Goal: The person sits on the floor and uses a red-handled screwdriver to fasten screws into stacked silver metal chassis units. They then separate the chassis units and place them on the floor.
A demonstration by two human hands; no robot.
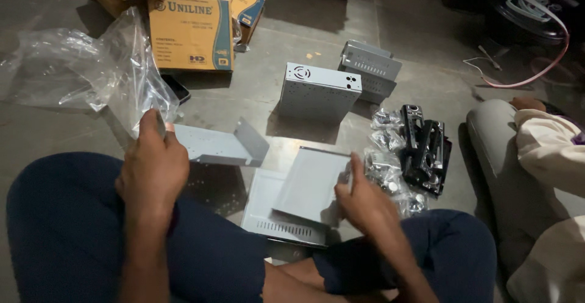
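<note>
The person sits cross-legged on a grey concrete floor point(292, 89), knees in dark blue trousers spread wide. The left hand point(152, 166) is raised above the left thigh, back of the hand toward the camera, fingers curled shut round the near end of a flat grey sheet-metal bracket with an upturned flange point(219, 144); the bracket juts out to the right, held clear of the floor. A crumpled clear plastic bag point(109, 71) lies just behind that hand.

The right hand point(365, 202) reaches forward and low from the right knee, wrist bent, fingers pinched narrowly on the right edge of a pale grey metal cover plate point(314, 184). This plate is tilted, its near edge resting on a second flat grey panel with a row of vent slots point(274, 224) that lies on the floor between the legs.

Farther off stand two grey perforated metal boxes point(320, 89), near small clear packets of screws point(387, 169) and black plastic parts point(426, 150). Yellow cardboard cartons point(192, 32) sit at the upper left
</note>
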